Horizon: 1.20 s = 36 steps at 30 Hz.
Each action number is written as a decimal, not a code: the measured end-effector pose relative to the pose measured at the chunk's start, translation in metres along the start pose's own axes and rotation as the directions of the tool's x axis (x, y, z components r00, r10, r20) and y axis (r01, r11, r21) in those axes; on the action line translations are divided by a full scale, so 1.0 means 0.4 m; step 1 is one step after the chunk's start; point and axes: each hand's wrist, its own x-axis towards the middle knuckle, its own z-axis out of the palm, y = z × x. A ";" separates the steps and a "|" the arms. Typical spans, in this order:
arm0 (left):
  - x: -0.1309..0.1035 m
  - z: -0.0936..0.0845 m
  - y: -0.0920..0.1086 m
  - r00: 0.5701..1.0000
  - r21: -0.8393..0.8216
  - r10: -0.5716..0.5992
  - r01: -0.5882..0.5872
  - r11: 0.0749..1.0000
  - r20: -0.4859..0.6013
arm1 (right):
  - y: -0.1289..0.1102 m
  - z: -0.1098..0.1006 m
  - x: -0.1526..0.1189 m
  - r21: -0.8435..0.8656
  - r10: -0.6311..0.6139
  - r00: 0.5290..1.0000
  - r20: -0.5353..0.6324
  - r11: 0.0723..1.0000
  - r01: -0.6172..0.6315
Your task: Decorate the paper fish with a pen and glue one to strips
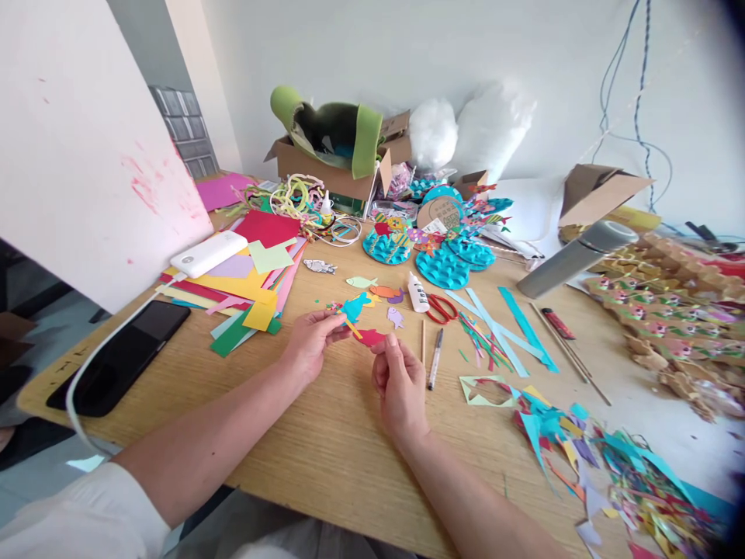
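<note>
My left hand is closed in a pinch on a blue paper cutout; a narrow yellow paper strip shows at the same fingertips. Between the thumb and finger of my right hand is the edge of a red paper cutout, held just over the wooden table. Beyond my hands lie a pale green paper fish, an orange paper fish and a small lilac paper fish. A white glue bottle and red-handled scissors are close by.
Coloured paper sheets, a white power bank and a black phone lie left. Right are a pen, a grey flask and paper scraps. Blue egg-carton pieces and a cardboard box stand behind.
</note>
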 end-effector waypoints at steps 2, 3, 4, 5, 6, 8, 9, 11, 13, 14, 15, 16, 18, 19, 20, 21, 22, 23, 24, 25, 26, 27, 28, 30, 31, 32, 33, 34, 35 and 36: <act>-0.001 0.000 0.002 1.000 0.002 -0.005 0.005 1.000 0.005 | 0.002 -0.003 -0.003 -0.036 -0.031 0.999 0.011 0.999 0.032; -0.002 0.001 0.003 1.000 0.003 -0.008 0.008 1.000 0.009 | 0.002 -0.005 -0.006 -0.066 -0.050 0.999 0.018 0.997 0.051; -0.003 0.001 0.004 1.000 0.005 -0.010 0.010 1.000 0.014 | 0.001 -0.007 -0.008 -0.100 -0.072 0.997 0.027 0.992 0.074; -0.004 0.001 0.004 1.000 0.006 -0.011 0.011 1.000 0.017 | 0.001 -0.008 -0.011 -0.136 -0.094 0.995 0.038 0.986 0.098; -0.004 0.001 0.005 1.000 0.007 -0.011 0.011 1.000 0.020 | 0.000 -0.009 -0.014 -0.169 -0.114 0.992 0.050 0.978 0.121; -0.003 0.001 0.004 1.000 0.009 -0.011 0.011 1.000 0.021 | -0.001 -0.010 -0.017 -0.213 -0.141 0.988 0.065 0.965 0.152; -0.002 0.001 0.004 1.000 0.008 -0.011 0.011 1.000 0.020 | -0.001 -0.010 -0.017 -0.220 -0.145 0.987 0.063 0.963 0.155; -0.001 0.001 0.004 1.000 0.005 -0.012 0.012 1.000 0.015 | 0.000 -0.010 -0.012 -0.216 -0.146 0.988 0.042 0.964 0.151; -0.001 0.002 0.004 1.000 0.000 -0.014 0.014 1.000 0.014 | 0.001 -0.011 -0.005 -0.209 -0.142 0.990 0.017 0.967 0.142; -0.002 0.002 0.005 1.000 -0.003 -0.017 0.017 1.000 0.017 | 0.001 -0.011 0.000 -0.212 -0.138 0.990 0.010 0.968 0.137; -0.003 0.003 0.005 1.000 -0.005 -0.020 0.020 1.000 0.023 | 0.000 -0.011 0.003 -0.220 -0.132 0.991 0.008 0.967 0.131; -0.005 0.004 0.005 0.999 -0.006 -0.025 0.025 1.000 0.031 | -0.002 -0.010 0.007 -0.231 -0.125 0.992 0.009 0.965 0.123; -0.011 0.007 0.004 0.998 -0.004 -0.037 0.037 0.999 0.053 | -0.007 -0.008 0.010 -0.258 -0.108 0.994 0.018 0.960 0.109; -0.014 0.009 0.003 0.997 -0.001 -0.044 0.044 0.999 0.065 | -0.010 -0.006 0.011 -0.273 -0.101 0.995 0.026 0.956 0.104; -0.018 0.010 0.002 0.996 0.001 -0.050 0.050 0.999 0.079 | -0.013 -0.004 0.011 -0.287 -0.097 0.995 0.036 0.952 0.103; -0.021 0.012 0.000 0.994 0.004 -0.057 0.057 0.998 0.092 | -0.015 -0.002 0.011 -0.297 -0.095 0.994 0.050 0.949 0.106; -0.024 0.013 -0.002 0.992 0.008 -0.063 0.063 0.998 0.106 | -0.017 -0.001 0.012 -0.304 -0.095 0.993 0.064 0.946 0.110; -0.027 0.015 -0.004 0.990 0.011 -0.069 0.069 0.998 0.120 | -0.017 0.000 0.012 -0.306 -0.096 0.992 0.076 0.945 0.115; -0.029 0.016 -0.005 0.988 0.014 -0.075 0.074 0.997 0.134 | -0.016 0.000 0.013 -0.304 -0.099 0.992 0.083 0.945 0.120; -0.031 0.017 -0.007 0.986 0.018 -0.080 0.078 0.997 0.148 | -0.015 0.000 0.014 -0.298 -0.104 0.991 0.087 0.946 0.125; -0.033 0.018 -0.008 0.983 0.023 -0.085 0.082 0.996 0.161 | -0.012 -0.001 0.015 -0.292 -0.107 0.990 0.090 0.948 0.129; -0.035 0.019 -0.009 0.981 0.027 -0.089 0.085 0.996 0.174 | -0.010 -0.001 0.016 -0.287 -0.110 0.990 0.091 0.949 0.132; -0.036 0.019 -0.010 0.978 0.031 -0.092 0.088 0.996 0.185 | -0.008 -0.002 0.016 -0.282 -0.114 0.989 0.092 0.950 0.136; -0.038 0.019 -0.010 0.974 0.038 -0.097 0.091 0.995 0.203 | -0.005 -0.003 0.017 -0.269 -0.119 0.988 0.096 0.953 0.141; -0.038 0.019 -0.009 0.972 0.042 -0.100 0.093 0.995 0.212 | -0.005 -0.003 0.017 -0.262 -0.120 0.988 0.094 0.955 0.140; -0.039 0.019 -0.009 0.970 0.044 -0.103 0.095 0.994 0.220 | -0.006 -0.003 0.017 -0.255 -0.121 0.989 0.088 0.957 0.140; -0.040 0.019 -0.008 0.968 0.047 -0.106 0.098 0.994 0.229 | -0.007 -0.002 0.016 -0.251 -0.121 0.989 0.083 0.958 0.138; -0.040 0.019 -0.007 0.965 0.049 -0.107 0.099 0.994 0.239 | -0.009 -0.002 0.016 -0.249 -0.121 0.990 0.077 0.959 0.136; -0.041 0.019 -0.006 0.962 0.050 -0.107 0.097 0.994 0.251 | -0.011 -0.001 0.016 -0.248 -0.121 0.990 0.071 0.959 0.135; -0.041 0.020 -0.006 0.959 0.051 -0.105 0.095 0.994 0.265 | -0.012 -0.002 0.016 -0.247 -0.120 0.990 0.067 0.960 0.133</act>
